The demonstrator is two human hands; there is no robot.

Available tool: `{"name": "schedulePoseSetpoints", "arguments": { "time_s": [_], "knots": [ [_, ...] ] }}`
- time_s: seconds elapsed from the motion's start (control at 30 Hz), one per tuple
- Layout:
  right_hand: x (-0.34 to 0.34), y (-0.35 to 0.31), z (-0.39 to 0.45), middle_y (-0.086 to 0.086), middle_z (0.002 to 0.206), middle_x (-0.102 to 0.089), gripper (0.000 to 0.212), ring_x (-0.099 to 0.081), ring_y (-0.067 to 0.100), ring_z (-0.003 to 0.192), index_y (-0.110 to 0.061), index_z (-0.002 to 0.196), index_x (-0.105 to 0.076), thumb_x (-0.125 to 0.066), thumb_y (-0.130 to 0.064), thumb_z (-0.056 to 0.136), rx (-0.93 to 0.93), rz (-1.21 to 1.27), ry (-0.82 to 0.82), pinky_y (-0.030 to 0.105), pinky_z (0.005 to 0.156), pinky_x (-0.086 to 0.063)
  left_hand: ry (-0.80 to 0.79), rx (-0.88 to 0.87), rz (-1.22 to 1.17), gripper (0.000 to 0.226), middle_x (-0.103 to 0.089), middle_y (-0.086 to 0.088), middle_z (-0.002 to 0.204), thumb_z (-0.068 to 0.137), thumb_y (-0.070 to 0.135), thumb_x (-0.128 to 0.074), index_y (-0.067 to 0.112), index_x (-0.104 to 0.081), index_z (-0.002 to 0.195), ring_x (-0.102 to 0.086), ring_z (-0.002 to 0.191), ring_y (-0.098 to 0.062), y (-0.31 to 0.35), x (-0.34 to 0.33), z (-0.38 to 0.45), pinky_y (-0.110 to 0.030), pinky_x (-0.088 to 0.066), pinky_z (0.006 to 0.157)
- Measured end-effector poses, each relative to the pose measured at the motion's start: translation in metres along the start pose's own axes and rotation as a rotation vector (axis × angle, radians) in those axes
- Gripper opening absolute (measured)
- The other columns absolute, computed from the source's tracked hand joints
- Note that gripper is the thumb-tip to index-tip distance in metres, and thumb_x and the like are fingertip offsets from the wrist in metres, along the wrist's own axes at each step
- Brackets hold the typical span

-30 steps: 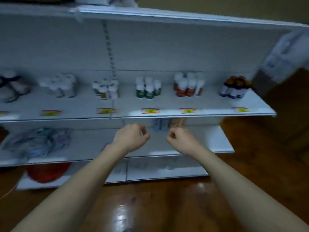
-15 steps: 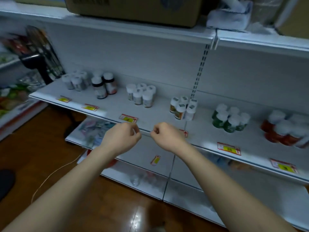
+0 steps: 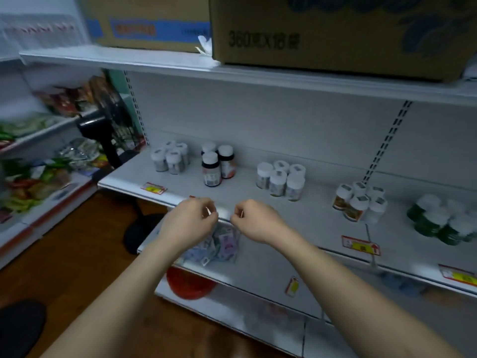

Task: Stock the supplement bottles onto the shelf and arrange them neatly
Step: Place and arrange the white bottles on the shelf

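At frame centre, two hands hover before the shelf (image 3: 304,218) edge: left hand (image 3: 189,223) and right hand (image 3: 258,222), each grip curled together, holding nothing. Beyond, five bottle clusters stand left to right: four grey bottles (image 3: 171,159), three dark bottles (image 3: 218,165), five white bottles (image 3: 281,180), about five orange-labelled bottles (image 3: 360,201), and blurred green bottles (image 3: 444,219), cut off at right.
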State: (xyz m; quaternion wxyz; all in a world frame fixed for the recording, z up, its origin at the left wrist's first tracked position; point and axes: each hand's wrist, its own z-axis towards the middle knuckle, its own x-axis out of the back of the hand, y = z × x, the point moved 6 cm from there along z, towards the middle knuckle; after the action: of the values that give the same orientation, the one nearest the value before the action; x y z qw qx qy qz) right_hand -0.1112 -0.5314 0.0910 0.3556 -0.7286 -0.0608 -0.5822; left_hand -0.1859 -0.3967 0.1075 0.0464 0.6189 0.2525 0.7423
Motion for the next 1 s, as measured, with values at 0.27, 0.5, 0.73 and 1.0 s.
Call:
{"name": "schedulePoseSetpoints", "arguments": {
  "time_s": [0.27, 0.5, 0.73, 1.0],
  "knots": [
    [-0.055, -0.093, 0.049, 0.005, 0.085, -0.063, 0.020, -0.062, 0.032, 0.087, -0.018, 0.086, -0.061, -0.051, -0.034, 0.093, -0.166, 0.092, 0.003, 0.033, 0.066, -0.042, -0.104, -0.126, -0.043, 0.010, -0.067, 0.011, 0.086, 0.093, 0.036, -0.058, 0.032, -0.065, 0.087, -0.062, 0.077, -0.009, -0.117, 0.044, 0.035, -0.032, -0.052, 0.067],
    [-0.088, -0.118, 0.096, 0.004, 0.093, -0.069, 0.018, -0.062, 0.029, 0.088, -0.019, 0.086, -0.061, -0.049, -0.031, 0.094, -0.267, 0.154, 0.062, 0.033, 0.066, -0.042, -0.150, -0.182, -0.120, 0.007, -0.066, 0.014, 0.084, 0.092, 0.032, -0.058, 0.032, -0.064, 0.089, -0.061, 0.076, -0.008, -0.171, 0.043, 0.099, -0.034, -0.054, 0.071],
    [-0.123, -0.126, 0.186, 0.009, 0.083, -0.066, 0.018, -0.060, 0.032, 0.082, -0.012, 0.087, -0.060, -0.050, -0.026, 0.093, -0.304, 0.324, 0.111, 0.041, 0.071, -0.050, -0.150, -0.001, -0.311, 0.013, -0.068, 0.008, 0.088, 0.091, 0.015, -0.065, 0.025, -0.065, 0.098, -0.065, 0.075, -0.009, -0.260, 0.021, 0.152, -0.033, -0.055, 0.068],
    [-0.146, -0.135, 0.233, 0.010, 0.099, -0.064, 0.016, -0.060, 0.031, 0.091, -0.011, 0.100, -0.062, -0.052, -0.023, 0.094, -0.314, 0.256, 0.179, 0.036, 0.070, -0.045, 0.005, 0.098, -0.508, 0.030, -0.063, -0.002, 0.107, 0.089, 0.013, -0.070, 0.015, -0.058, 0.116, -0.061, 0.093, -0.018, -0.313, 0.018, 0.225, -0.020, -0.044, 0.068]
  ]
}}
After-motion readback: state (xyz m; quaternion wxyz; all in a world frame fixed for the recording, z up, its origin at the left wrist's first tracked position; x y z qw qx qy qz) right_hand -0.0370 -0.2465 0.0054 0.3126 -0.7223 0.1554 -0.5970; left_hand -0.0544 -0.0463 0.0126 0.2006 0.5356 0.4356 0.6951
